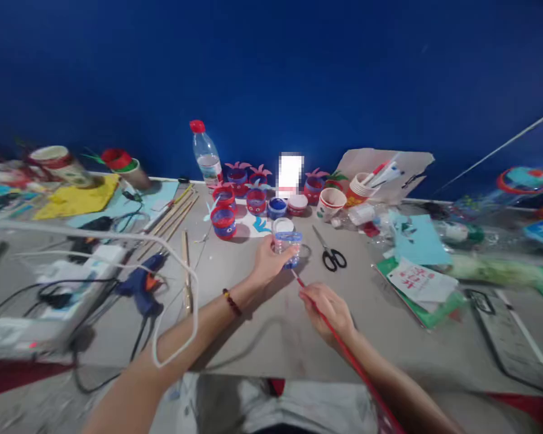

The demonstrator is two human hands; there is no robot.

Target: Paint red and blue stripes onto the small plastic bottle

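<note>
My left hand [266, 264], with a beaded bracelet at the wrist, is closed round a clear plastic cup-like piece [289, 246] that bears blue paint along its edges. In my right hand [328, 312] is a long red-handled paintbrush [349, 355], its tip touching or very near the blue-painted lower edge. Just beyond the piece are a jar of blue paint [277, 208] and a pinkish-white lid or tub [297, 205]. Scissors with black handles [334, 260] lie to the right. Several red-and-blue painted cups with eyes [224, 222] stand behind and to the left.
A water bottle [207, 154] stands by the blue wall. On the left lie a glue gun [142, 283], a power strip [88, 283] and wooden sticks [174, 217]. A white cable [194, 301] crosses above my left forearm. Paper cups [331, 203] and a phone-like object [509, 337] are right.
</note>
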